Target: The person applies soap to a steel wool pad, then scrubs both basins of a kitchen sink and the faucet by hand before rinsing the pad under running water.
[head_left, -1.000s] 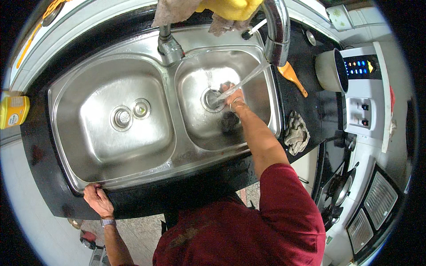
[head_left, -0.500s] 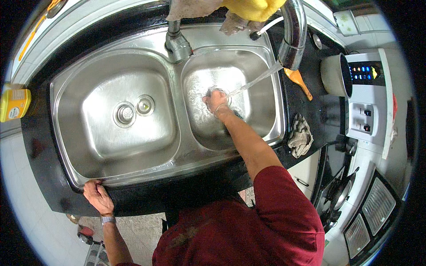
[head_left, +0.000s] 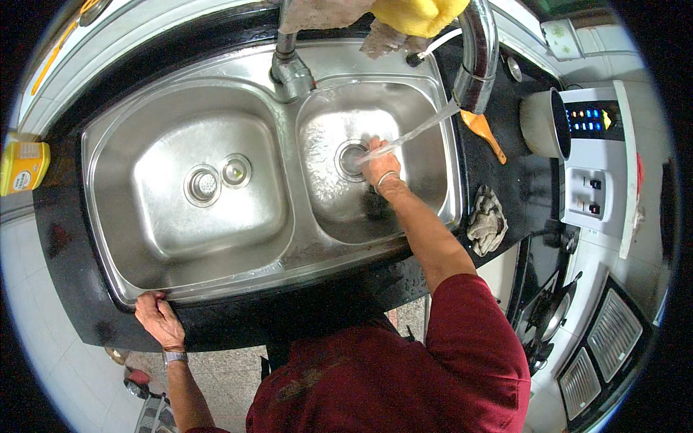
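My right hand (head_left: 380, 163) is down in the smaller right basin (head_left: 426, 189), beside the round drain (head_left: 352, 160). A stream of water (head_left: 422, 128) runs onto it from the thick chrome spout (head_left: 474, 79). Water and blur obscure the fingers, so whether they hold anything is unclear. A thin bracelet circles that wrist. My left hand (head_left: 159, 320) rests with curled fingers on the dark counter edge, at the near left corner of the steel sink (head_left: 238, 285). I see nothing in it, and a watch is on its wrist.
The larger left basin (head_left: 209, 238) has two drain fittings. On the right counter lie an orange spatula (head_left: 485, 135), a crumpled grey cloth (head_left: 488, 222) and a pot (head_left: 541, 124). A yellow container (head_left: 24, 167) stands far left. Yellow and grey cloths (head_left: 419, 16) hang over the faucet.
My right hand has moved right in the basin, off the drain, which now shows more fully. The water still runs. My left hand has stayed in place.
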Action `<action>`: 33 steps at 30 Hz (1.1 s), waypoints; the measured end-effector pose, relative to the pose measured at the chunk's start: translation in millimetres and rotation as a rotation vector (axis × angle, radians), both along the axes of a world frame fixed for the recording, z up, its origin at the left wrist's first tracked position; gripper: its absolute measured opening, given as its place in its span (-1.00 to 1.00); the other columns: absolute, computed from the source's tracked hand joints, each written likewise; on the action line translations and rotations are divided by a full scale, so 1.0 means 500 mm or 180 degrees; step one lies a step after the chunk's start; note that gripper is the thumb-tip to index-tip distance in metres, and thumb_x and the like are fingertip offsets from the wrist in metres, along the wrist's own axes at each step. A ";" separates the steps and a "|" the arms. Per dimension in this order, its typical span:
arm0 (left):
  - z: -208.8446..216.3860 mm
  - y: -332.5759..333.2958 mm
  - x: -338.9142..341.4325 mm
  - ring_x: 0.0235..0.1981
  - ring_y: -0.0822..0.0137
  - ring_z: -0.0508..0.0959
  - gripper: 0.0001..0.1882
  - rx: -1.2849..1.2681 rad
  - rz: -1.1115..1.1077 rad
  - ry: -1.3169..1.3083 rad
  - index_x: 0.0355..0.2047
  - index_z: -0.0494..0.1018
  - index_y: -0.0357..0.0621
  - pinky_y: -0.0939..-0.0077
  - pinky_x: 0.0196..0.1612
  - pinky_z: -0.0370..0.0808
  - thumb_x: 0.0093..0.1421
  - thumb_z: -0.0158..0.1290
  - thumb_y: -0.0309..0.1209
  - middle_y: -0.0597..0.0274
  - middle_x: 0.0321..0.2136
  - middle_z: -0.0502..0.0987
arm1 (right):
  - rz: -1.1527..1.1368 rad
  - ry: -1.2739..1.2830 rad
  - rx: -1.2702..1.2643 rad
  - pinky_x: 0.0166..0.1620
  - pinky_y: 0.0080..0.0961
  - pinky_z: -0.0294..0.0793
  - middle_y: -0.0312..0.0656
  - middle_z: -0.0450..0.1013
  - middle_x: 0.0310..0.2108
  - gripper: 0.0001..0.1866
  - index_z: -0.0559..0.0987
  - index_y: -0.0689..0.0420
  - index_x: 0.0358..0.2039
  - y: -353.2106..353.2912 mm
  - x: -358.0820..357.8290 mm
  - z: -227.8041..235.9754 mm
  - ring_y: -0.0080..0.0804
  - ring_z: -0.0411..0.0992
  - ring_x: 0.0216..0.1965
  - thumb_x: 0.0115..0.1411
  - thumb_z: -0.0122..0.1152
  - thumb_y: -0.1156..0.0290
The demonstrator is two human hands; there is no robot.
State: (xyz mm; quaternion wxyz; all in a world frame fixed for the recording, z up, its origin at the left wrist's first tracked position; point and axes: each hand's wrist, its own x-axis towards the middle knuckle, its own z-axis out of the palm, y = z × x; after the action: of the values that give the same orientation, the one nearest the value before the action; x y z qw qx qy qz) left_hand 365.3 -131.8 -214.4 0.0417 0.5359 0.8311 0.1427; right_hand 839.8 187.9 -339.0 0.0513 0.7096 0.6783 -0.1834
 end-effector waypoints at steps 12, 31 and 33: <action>-0.002 0.015 -0.007 -0.26 0.07 0.42 -0.87 -0.0001 -0.0156 0.0045 -0.38 0.42 -0.16 0.22 -0.10 0.27 0.14 -0.13 -0.44 0.12 -0.37 0.46 | 0.0349 0.0414 -0.0393 0.02 -0.19 0.49 0.11 0.55 -0.19 -0.67 0.58 0.15 -0.16 0.024 0.112 -0.084 0.06 0.51 -0.08 0.10 0.32 0.27; -0.005 -0.003 -0.010 -0.29 0.04 0.38 -0.83 -0.0111 -0.0066 0.0025 -0.37 0.39 -0.21 0.20 -0.12 0.24 0.18 -0.14 -0.39 0.07 -0.38 0.41 | 0.0764 0.0591 0.0420 0.10 -0.05 0.37 0.07 0.32 0.02 -0.55 0.36 0.14 0.09 0.121 -0.064 -0.061 0.12 0.33 0.04 0.19 0.09 0.32; -0.003 -0.002 -0.010 -0.28 0.04 0.38 -0.82 -0.0159 -0.0043 -0.0016 -0.36 0.40 -0.20 0.21 -0.12 0.23 0.18 -0.15 -0.36 0.07 -0.37 0.41 | 0.0030 0.0187 0.0520 0.11 -0.01 0.36 0.11 0.27 0.01 -0.48 0.29 0.13 0.08 0.113 0.018 -0.036 0.23 0.30 0.05 0.15 0.17 0.25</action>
State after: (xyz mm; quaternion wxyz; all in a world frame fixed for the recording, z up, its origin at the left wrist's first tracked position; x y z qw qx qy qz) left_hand 360.3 -132.7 -216.0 0.0581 0.5399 0.8307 0.1230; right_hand 848.9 244.2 -356.8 -0.0259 0.7025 0.6956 -0.1480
